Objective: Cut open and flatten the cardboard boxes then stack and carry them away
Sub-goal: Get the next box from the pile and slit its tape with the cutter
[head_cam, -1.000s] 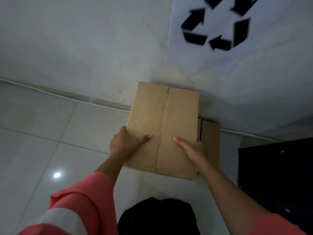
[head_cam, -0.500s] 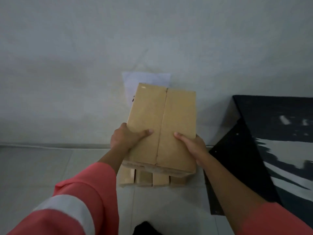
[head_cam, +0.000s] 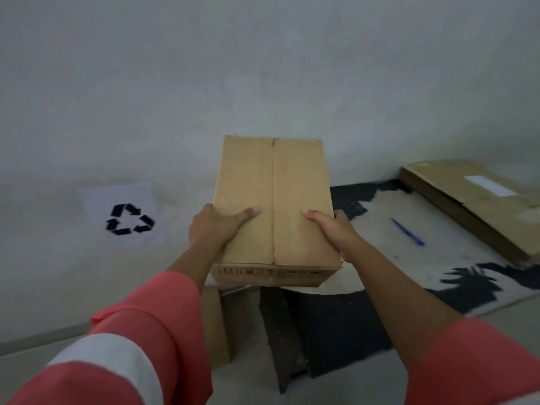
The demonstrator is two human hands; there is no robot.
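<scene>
Progress looks early: 1 closed cardboard box (head_cam: 274, 206) is held mid-scene, uncut, the left grip (head_cam: 216, 226) and right grip (head_cam: 333, 229) each curled round a near side, thumbs on top. 1 flat cardboard pile (head_cam: 473, 200) lies far right, 1 blue pen-like tool (head_cam: 407, 232) near it, and 1 lower box (head_cam: 214, 325) below left. Cutting, flattening, stacking and carrying are probably all left.
</scene>
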